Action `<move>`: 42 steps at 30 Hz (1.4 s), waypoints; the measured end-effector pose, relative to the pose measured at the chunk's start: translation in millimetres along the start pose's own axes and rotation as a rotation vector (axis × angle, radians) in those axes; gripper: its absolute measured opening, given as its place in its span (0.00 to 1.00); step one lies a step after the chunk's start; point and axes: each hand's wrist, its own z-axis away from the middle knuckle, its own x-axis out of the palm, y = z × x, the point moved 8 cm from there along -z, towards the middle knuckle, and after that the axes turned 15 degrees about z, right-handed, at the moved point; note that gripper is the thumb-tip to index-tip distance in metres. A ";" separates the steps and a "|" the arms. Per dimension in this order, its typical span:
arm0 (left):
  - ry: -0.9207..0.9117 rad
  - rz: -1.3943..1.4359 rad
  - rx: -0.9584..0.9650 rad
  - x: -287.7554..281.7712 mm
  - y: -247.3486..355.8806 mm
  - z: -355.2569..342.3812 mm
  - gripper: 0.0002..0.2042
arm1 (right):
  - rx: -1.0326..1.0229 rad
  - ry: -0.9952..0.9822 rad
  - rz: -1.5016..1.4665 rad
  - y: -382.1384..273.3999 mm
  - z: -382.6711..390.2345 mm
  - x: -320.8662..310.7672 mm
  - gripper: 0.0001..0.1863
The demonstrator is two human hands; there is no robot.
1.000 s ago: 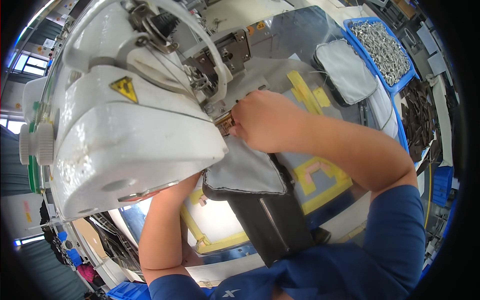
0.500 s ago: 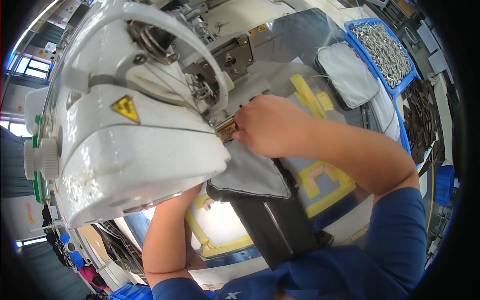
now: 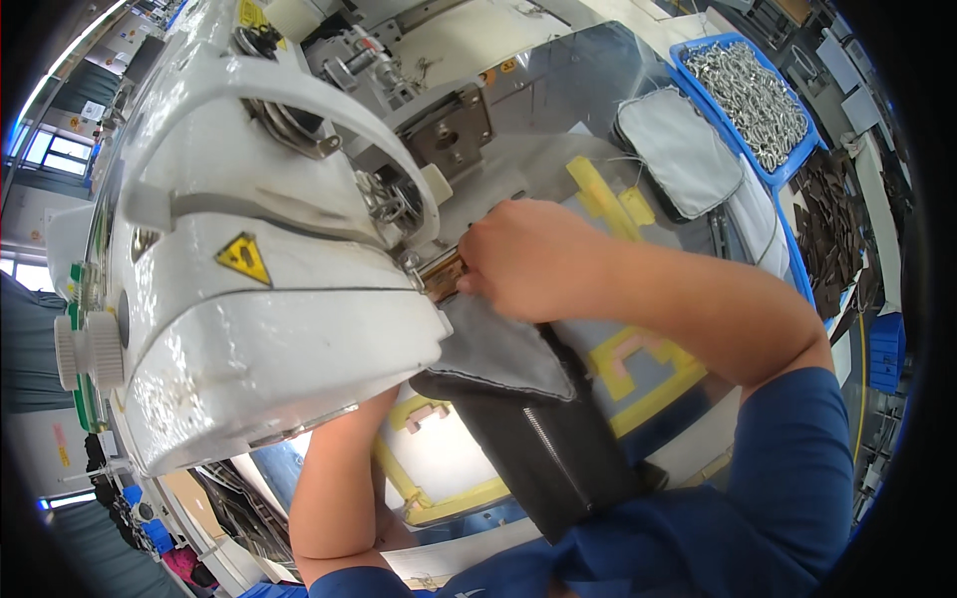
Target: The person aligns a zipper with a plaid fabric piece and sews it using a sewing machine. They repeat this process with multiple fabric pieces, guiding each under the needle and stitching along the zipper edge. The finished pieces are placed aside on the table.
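Note:
In front of me, a white sewing machine (image 3: 289, 339) covers much of the left side. My right hand (image 3: 523, 254) is close to its needle area, fingers bent and closed on the upper edge of a black zippered bag piece; the fingertips are partly hidden. Grey lining (image 3: 503, 344) with a stitched edge shows below that hand. The black zippered bag piece (image 3: 543, 453) hangs down toward my body, its metal zipper running lengthwise. My left forearm (image 3: 339, 488) goes up behind the machine head, which hides my left hand and its fingers.
Yellow tape (image 3: 648, 404) marks the work surface. Right of the machine lies a grey-lined black piece (image 3: 683, 154) with loose thread. Farther right are a blue tray (image 3: 817, 154) of metal clasps and a pile of dark brown strips (image 3: 832, 219).
The view has shifted slightly. My right hand keeps its closed hold by the needle area, and the grey lining beneath it has folded a little and looks darker.

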 end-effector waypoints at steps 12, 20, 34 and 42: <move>-0.061 -0.167 -0.064 -29.8 45.2 35.5 0.19 | 0.018 0.032 -0.100 2.3 5.0 -2.6 0.16; -0.043 0.211 0.343 -32.6 103.8 41.1 0.22 | -0.090 0.134 0.013 -6.5 3.0 -2.8 0.16; -0.310 0.102 0.275 5.4 78.3 42.1 0.34 | -0.291 0.401 0.191 -34.5 14.6 -19.4 0.13; -0.393 -0.041 0.235 4.3 72.1 55.8 0.36 | -0.294 0.291 0.249 -31.3 10.0 8.7 0.11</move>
